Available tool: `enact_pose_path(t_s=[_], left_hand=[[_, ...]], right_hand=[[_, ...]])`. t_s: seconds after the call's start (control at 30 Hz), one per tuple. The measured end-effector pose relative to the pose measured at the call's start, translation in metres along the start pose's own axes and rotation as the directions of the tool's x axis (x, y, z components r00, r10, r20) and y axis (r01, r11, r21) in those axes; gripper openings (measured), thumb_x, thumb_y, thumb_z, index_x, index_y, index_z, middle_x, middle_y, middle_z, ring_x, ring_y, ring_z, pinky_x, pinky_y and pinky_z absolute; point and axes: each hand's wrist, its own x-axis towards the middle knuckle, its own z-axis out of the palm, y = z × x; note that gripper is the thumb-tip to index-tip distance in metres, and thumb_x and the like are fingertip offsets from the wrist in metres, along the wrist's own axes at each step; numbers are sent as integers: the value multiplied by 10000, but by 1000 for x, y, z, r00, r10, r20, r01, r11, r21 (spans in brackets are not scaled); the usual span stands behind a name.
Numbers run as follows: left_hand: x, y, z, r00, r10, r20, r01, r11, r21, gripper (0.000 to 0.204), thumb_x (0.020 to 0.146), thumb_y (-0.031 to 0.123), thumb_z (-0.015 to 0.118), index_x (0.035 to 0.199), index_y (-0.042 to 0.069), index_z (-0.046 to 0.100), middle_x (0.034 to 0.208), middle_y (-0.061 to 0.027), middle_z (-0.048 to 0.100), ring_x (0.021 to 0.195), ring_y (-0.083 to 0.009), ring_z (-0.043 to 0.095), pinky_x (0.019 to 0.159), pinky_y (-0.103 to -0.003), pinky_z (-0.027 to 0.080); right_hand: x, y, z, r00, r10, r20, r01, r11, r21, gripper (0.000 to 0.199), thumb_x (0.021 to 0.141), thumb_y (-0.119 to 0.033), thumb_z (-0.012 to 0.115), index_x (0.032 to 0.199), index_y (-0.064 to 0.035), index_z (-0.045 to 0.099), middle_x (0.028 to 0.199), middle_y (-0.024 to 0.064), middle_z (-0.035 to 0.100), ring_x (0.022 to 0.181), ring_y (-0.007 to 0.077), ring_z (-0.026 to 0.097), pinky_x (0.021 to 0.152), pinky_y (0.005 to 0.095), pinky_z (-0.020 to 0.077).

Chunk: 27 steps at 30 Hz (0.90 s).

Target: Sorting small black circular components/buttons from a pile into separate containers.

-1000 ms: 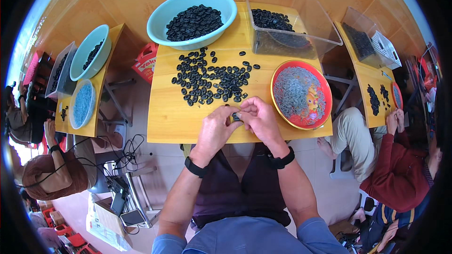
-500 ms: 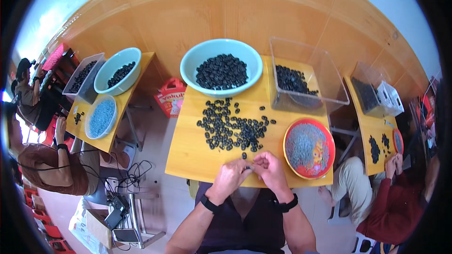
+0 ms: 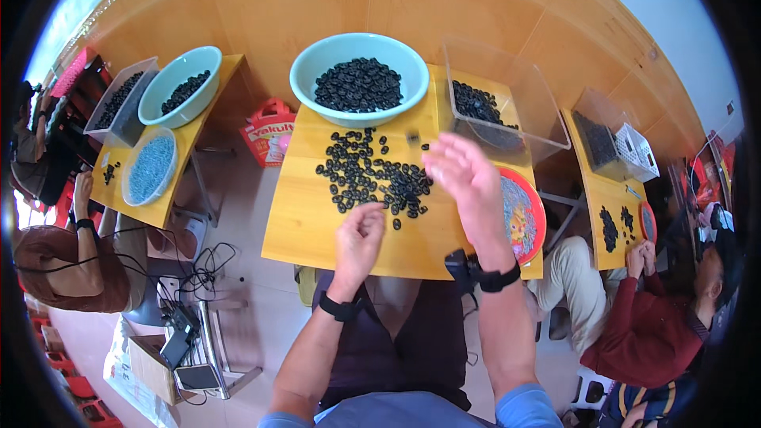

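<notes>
Small black oval pieces [image 3: 366,174] lie loosely spread over the middle of the yellow table [image 3: 301,239]. At the near edge of this spread is my left hand [image 3: 359,236], its fingers curled together; whether it grips a piece is hidden. My right hand [image 3: 462,177] is raised between the pieces and the red bowl, fingers stretched out and slightly blurred, with nothing seen in it. A smeared dark piece [image 3: 412,138] shows left of its fingertips, seemingly in motion. The red bowl [image 3: 540,218] of small greyish bits is partly hidden behind my right wrist.
A pale blue basin [image 3: 301,79] of black pieces stands at the back of the table. Beside it sits a clear plastic bin [image 3: 547,131] with more pieces. People work at tables on both sides. Cables [image 3: 208,269] and a metal stand [image 3: 230,364] are at lower left.
My hands have parted from above the near table edge. The left went forward to the pieces; the right rose, opening its fingers. The view has shifted, and a blurred dark piece has appeared.
</notes>
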Motion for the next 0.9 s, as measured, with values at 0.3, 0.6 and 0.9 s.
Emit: enact_pose_path(t_s=[0.3, 0.6, 0.9], left_hand=[[-7, 11, 10, 963, 169, 211, -256, 818, 514, 182, 804, -21, 714, 982, 13, 698, 876, -133, 653, 753, -295, 634, 680, -367, 523], [-12, 15, 13, 966, 124, 228, -232, 806, 545, 147, 819, 5, 728, 963, 17, 698, 842, -128, 625, 762, -286, 608, 683, -381, 497], [-10, 10, 12, 951, 191, 245, -298, 782, 548, 110, 847, 17, 739, 953, 16, 709, 826, -89, 626, 631, -173, 584, 592, -299, 483]], right_hand=[[-30, 81, -19, 989, -144, 27, 98, 511, -854, 190, 873, -42, 655, 1059, -31, 691, 935, 223, 673, 836, 364, 683, 750, 424, 548], [-39, 99, -11, 998, -70, 9, 45, 536, -843, 41, 833, 16, 611, 866, 12, 634, 862, 215, 619, 836, 420, 632, 740, 503, 501], [-52, 106, -15, 994, -99, 51, 99, 584, -806, 180, 824, 19, 627, 1000, 0, 659, 926, 210, 633, 892, 413, 635, 804, 490, 509]])
